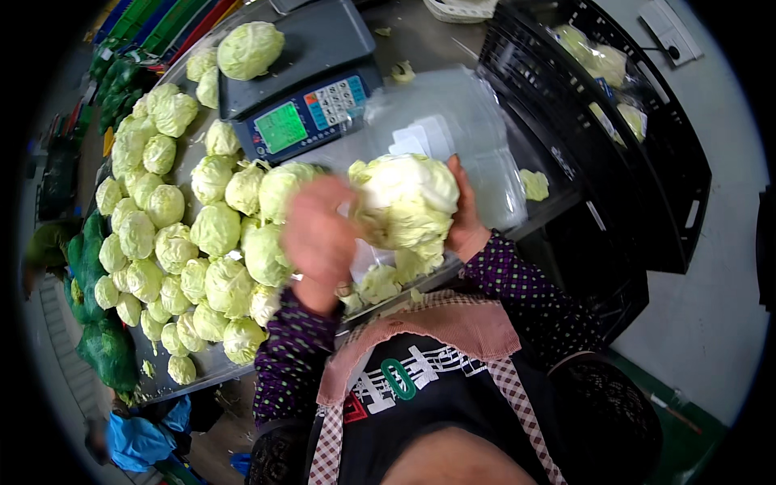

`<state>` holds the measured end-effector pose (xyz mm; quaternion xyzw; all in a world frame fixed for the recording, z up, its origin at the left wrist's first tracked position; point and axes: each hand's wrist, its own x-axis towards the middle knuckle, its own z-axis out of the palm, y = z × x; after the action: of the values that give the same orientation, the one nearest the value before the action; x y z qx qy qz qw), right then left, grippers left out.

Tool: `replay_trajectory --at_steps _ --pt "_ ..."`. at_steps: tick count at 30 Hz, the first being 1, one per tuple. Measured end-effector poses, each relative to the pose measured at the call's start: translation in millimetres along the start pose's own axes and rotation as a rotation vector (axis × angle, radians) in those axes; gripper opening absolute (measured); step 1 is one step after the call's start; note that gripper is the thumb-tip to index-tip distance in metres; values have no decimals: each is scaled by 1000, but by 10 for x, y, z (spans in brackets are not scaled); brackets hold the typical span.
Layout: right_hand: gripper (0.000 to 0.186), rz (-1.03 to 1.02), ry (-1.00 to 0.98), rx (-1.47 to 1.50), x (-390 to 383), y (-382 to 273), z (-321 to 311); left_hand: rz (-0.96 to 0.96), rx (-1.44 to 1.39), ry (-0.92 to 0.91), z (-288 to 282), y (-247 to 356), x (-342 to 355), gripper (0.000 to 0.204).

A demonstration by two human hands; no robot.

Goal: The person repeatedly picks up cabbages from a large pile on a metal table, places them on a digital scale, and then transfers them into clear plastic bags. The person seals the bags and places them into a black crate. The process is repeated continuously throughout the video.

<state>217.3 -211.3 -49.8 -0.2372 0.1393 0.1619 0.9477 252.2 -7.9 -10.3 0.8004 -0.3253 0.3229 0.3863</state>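
Note:
A pale green cabbage (411,200) is held up over the near edge of the metal table, in front of the scale. My right hand (466,212) grips it from its right side, thumb up along the leaves. Beside the cabbage's left face is my left hand (321,233), smeared by motion, so its fingers and anything in them cannot be made out. Loose trimmed leaves (380,283) lie below the cabbage at the table edge. A large heap of whole cabbages (217,229) covers the table to the left of my left hand.
A digital scale (281,128) with a lit green screen stands at the back, one cabbage (250,50) on its platform. Clear plastic bags (453,105) lie right of it. Black crates (558,121) with bagged produce stand at right. Dark green melons (105,347) sit left of the table.

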Motion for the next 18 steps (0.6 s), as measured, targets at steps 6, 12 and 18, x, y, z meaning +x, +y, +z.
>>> replay_trajectory --at_steps 6,12,18 --pt "87 -117 -84 243 -930 -506 -880 -245 123 28 251 -683 -401 33" --pt "87 -129 214 254 -1569 -443 -1031 49 234 -681 1655 69 -1172 58" --pt "75 -70 214 213 -1496 -110 -1376 144 68 -803 1608 -99 -1126 36"
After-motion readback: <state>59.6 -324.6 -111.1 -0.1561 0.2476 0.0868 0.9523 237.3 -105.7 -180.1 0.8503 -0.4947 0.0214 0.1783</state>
